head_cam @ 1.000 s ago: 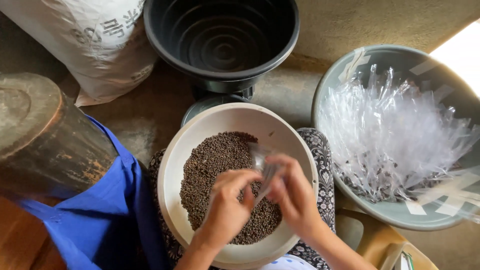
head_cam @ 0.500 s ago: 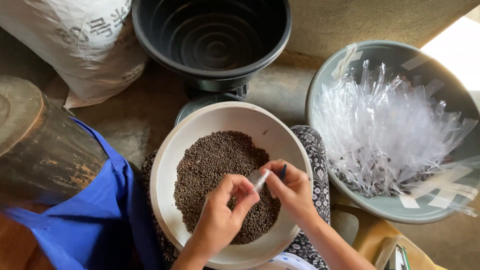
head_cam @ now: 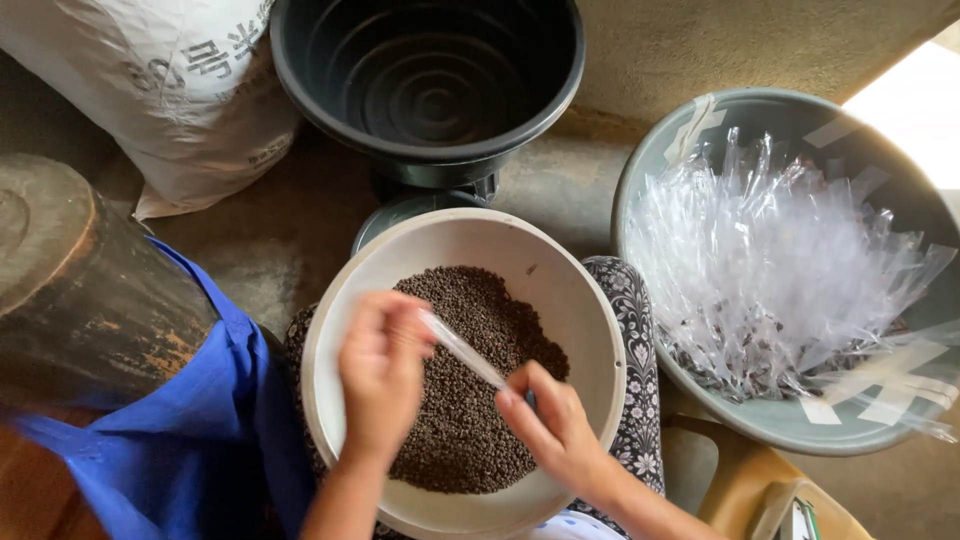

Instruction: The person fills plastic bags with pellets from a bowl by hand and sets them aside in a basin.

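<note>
Hands pinch a clear narrow bag (each grip at one end), lying diagonally upper-left to lower-right.

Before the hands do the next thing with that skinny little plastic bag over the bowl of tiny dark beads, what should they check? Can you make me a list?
1. Both hands on the bag: ok. The left hand pinches one end of the narrow clear bag and the right hand pinches the other.
2. Bag over the bowl: ok. It hangs above the cream bowl, so spills would likely land inside.
3. Enough dark granules: ok, a large heap.
4. Bag open at one end: cannot tell, the left hand is blurred.
5. Granules already in the bag: cannot tell, too small.
6. Room in the grey basin of filled bags: ok, probably.
</note>
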